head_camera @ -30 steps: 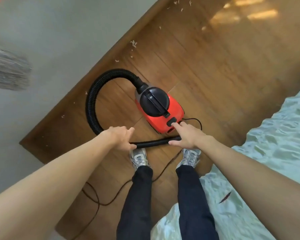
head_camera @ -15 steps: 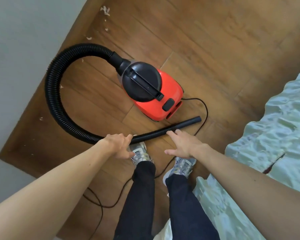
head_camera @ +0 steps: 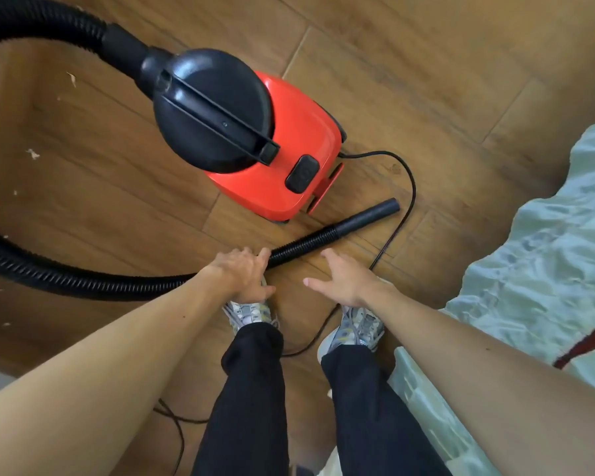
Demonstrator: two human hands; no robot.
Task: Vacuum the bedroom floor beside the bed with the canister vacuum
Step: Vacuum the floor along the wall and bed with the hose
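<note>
The wooden floor [head_camera: 426, 80] fills most of the frame, and the bed [head_camera: 547, 262], with its pale rumpled cover, runs down the right edge, so the strip to be cleaned lies between them. The red vacuum [head_camera: 282, 173] sits in the upper centre, just ahead of the person's feet, probably parked close so the hose can reach the strip. Its black hose [head_camera: 83, 280] leaves the front at upper left, loops off the left edge and returns across the middle, its bare open end [head_camera: 368, 218] lying on the boards just below the canister. The cord [head_camera: 411, 187] curves from the rear down past that end and between the shoes [head_camera: 248, 312]. At centre, the left hand [head_camera: 243, 274] grasps the hose a little back from its end, likely to steer it. The right hand [head_camera: 344, 280] is released, fingers spread, hovering just beside the hose without touching it. Small pale scraps [head_camera: 32, 153] dot the left side, not yet picked up.
</note>
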